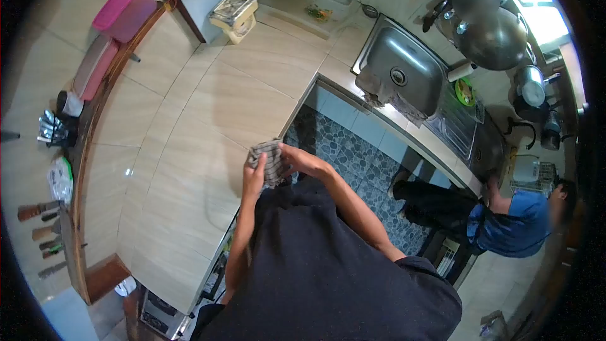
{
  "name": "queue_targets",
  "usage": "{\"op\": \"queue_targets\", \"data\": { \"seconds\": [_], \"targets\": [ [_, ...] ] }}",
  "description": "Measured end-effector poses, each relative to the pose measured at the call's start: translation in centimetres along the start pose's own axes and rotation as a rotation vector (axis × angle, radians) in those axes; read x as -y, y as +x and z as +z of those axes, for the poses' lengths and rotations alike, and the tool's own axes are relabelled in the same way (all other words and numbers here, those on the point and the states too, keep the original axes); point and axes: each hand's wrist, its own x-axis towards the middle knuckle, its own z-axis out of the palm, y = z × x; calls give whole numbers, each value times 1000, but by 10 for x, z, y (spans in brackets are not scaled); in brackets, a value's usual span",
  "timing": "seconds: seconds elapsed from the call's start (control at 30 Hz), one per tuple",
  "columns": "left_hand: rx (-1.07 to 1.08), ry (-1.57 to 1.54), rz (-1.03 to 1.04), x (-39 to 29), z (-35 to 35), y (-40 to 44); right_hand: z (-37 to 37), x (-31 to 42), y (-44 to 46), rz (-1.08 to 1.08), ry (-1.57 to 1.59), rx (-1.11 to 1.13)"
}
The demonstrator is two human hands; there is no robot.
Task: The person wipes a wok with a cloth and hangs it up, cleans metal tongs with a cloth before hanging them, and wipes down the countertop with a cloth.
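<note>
A folded grey checked cloth is held between my two hands, in front of my body at the edge of the tiled counter. My left hand grips its left side, with the thumb up along the cloth. On the cloth's right side, my right hand has its fingers bent against it; some fingertips are hidden behind the cloth.
A cream container stands at the counter's back near a cutting board. The steel sink has a cloth over its front edge. Another person in blue is at the right. Knives hang far left.
</note>
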Motion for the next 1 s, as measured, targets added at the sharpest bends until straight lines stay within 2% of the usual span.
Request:
{"op": "queue_targets", "data": {
  "seconds": [0.07,0.1,0.13,0.27,0.33,0.43,0.5,0.53,0.57,0.6,0.63,0.73,0.8,0.83,0.87,0.93,1.0],
  "targets": [
    [99,113,80,4,18,15,20,39,-15,-75,-134,-59],
    [96,204,133,-1,25,22,16,37,-7,-175,-157,-26],
    [92,295,186,-6,32,29,9,35,-3,-164,-153,-56],
    [210,443,49,-19,41,50,-43,36,5,-88,-272,-41],
    [149,503,107,-15,48,62,-73,50,10,-48,-486,22],
    [123,428,20,-23,66,78,-106,74,12,-46,-691,113],
    [-20,435,72,-18,79,92,-141,96,13,-84,-793,189],
    [-97,421,91,-12,85,99,-155,112,3,-75,-828,135],
    [-156,451,51,-8,88,109,-182,116,1,-175,-919,75],
    [-196,385,51,4,88,121,-213,112,0,-428,-1031,-74],
    [-237,318,48,5,91,130,-238,116,-6,-438,-921,-250],
    [-305,359,80,8,93,151,-300,123,-39,-607,-1154,-837],
    [-338,366,51,1,101,156,-345,119,-57,-577,-1319,-1017],
    [-370,385,26,-5,109,157,-367,113,-62,-451,-1316,-1019],
    [-435,473,22,-9,119,156,-385,105,-65,-436,-1315,-1013],
    [-374,403,31,-16,132,155,-404,102,-75,-162,-1428,-1010],
    [-382,420,-8,-16,147,154,-417,100,-77,-70,-1417,-957]
  ]
}}
